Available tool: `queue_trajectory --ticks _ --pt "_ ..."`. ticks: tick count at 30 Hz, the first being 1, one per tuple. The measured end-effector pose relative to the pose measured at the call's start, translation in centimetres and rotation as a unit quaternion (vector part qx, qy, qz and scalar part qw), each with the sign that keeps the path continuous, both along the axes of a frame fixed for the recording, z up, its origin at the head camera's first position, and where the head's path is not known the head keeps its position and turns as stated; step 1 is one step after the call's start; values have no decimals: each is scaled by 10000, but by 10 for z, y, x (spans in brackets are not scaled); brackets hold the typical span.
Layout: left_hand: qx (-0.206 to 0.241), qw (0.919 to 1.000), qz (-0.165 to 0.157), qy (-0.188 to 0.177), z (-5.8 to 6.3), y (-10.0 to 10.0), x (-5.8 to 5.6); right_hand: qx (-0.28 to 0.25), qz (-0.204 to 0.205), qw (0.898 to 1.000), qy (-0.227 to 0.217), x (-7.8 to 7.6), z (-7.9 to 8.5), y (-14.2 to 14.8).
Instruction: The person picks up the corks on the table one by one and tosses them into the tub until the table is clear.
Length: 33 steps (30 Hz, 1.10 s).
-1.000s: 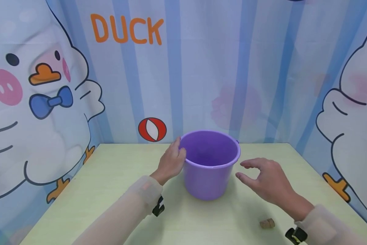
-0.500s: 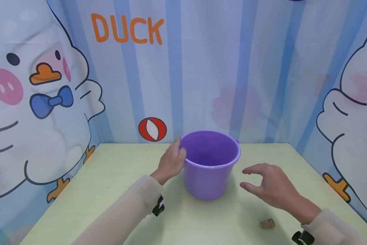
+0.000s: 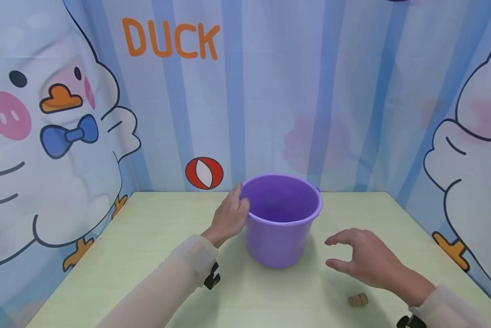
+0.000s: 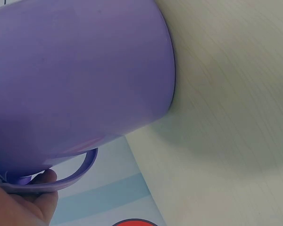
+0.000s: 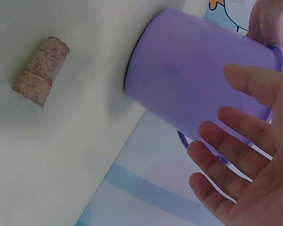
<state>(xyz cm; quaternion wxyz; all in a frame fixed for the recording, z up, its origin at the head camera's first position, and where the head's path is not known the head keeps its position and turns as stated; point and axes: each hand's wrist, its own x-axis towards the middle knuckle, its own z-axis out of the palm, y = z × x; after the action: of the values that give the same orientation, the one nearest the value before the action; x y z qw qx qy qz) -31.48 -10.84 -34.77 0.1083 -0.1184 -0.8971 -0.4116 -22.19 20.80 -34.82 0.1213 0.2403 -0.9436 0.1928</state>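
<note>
A purple plastic bucket (image 3: 276, 243) stands upright on the table, its mouth facing up. My left hand (image 3: 228, 216) grips the left side of its rim, thumb toward the inside. In the left wrist view, fingers (image 4: 47, 202) show by the bucket's curved handle (image 4: 80, 172). To the right of the bucket and apart from it, my right hand (image 3: 372, 259) hovers over the table with thumb and fingers spread, holding nothing. A cork stopper (image 3: 358, 299) lies on its side on the table just below the right hand; the right wrist view shows its speckled brown surface.
The pale wooden table (image 3: 167, 218) runs back to a blue striped curtain (image 3: 266, 91) printed with ducks and a ball. Both forearms, in pale sleeves, reach in from the front with dark wrist devices.
My right hand has drawn away from the bucket, moving right and toward the front, nearer the cork stopper. The left hand and the bucket have stayed put.
</note>
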Motion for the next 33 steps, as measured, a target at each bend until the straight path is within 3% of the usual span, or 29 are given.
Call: queue_trajectory --ticks 14,22,33 --pt "30 10000 -4 -33 0 1 -1 499 306 9936 -966 -2 -4 10" --pt "16 10000 11 -46 1 0 0 622 162 9851 -1597 -3 -6 12" --pt "46 9999 24 -97 1 1 0 856 496 9817 -1630 -2 -13 24"
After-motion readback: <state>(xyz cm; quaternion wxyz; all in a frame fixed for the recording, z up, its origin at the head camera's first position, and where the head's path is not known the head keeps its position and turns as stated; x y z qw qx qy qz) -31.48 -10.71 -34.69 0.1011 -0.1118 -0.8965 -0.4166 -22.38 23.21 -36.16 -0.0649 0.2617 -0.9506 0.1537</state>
